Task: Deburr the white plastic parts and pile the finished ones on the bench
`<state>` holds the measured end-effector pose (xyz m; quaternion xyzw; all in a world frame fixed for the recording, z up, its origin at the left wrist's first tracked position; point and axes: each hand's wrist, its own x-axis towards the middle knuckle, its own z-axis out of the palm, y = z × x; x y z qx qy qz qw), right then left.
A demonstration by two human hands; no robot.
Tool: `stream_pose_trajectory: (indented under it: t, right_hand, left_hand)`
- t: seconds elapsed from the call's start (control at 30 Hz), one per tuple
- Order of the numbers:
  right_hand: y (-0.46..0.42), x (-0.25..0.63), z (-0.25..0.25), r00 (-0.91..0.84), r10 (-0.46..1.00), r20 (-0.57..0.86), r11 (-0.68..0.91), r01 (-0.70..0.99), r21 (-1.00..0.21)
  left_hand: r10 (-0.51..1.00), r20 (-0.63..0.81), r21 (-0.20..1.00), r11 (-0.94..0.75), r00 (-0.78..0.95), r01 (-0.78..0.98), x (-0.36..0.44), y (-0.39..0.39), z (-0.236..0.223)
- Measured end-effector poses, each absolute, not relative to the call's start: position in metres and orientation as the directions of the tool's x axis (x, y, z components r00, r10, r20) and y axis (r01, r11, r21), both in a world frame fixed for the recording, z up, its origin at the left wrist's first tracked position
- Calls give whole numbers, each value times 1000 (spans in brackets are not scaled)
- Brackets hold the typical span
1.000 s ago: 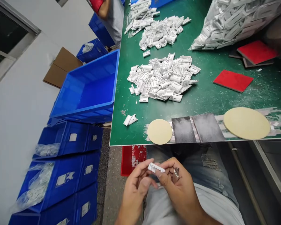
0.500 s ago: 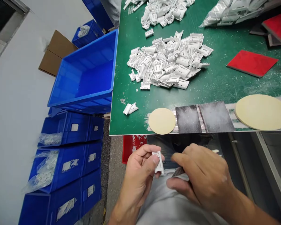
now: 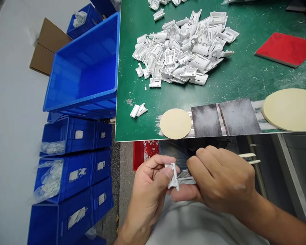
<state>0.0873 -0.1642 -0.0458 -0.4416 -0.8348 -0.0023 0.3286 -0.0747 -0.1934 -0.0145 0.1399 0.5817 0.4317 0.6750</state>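
My left hand (image 3: 153,187) pinches a small white plastic part (image 3: 172,177) between thumb and fingers, held upright in front of my lap. My right hand (image 3: 219,180) is closed around pliers with pale handles (image 3: 248,158), whose two ends stick out on the far side of the fist. Their grey metal tip (image 3: 185,173) points left and lies close beside the white part; I cannot tell whether it touches. The right thumb reaches to the lower end of the part. Most of the tool is hidden inside the fist.
A heap of white plastic parts (image 3: 181,51) lies on the green table (image 3: 244,75), with two loose parts (image 3: 139,110) nearer its edge. Pale discs (image 3: 175,124) and dark plates (image 3: 206,120) line the front edge. Blue bins (image 3: 79,78) stand left; a red tray (image 3: 148,151) sits below.
My right hand has moved left, bringing the pliers' tip and its thumb up to the white part. The pale handles now show. The view has tilted downward a little.
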Motion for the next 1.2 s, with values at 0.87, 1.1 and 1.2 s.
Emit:
stream_pose_trajectory:
  t: [0.87, 1.1, 1.2]
  right_hand:
    - [-177, 90, -55, -334, 720, 609, 622, 699, -352]
    - [-187, 82, -50, -264, 947, 182, 225, 140, -964]
    - [-194, 77, -45, -354, 919, -173, -212, -75, -975]
  left_hand:
    - [718, -693, 670, 609, -64, -424, -66, -195, -16]
    - [789, -588, 803, 541, -179, -250, -66, -200, -16]
    - [841, -536, 825, 502, -77, -261, -67, -199, -15]
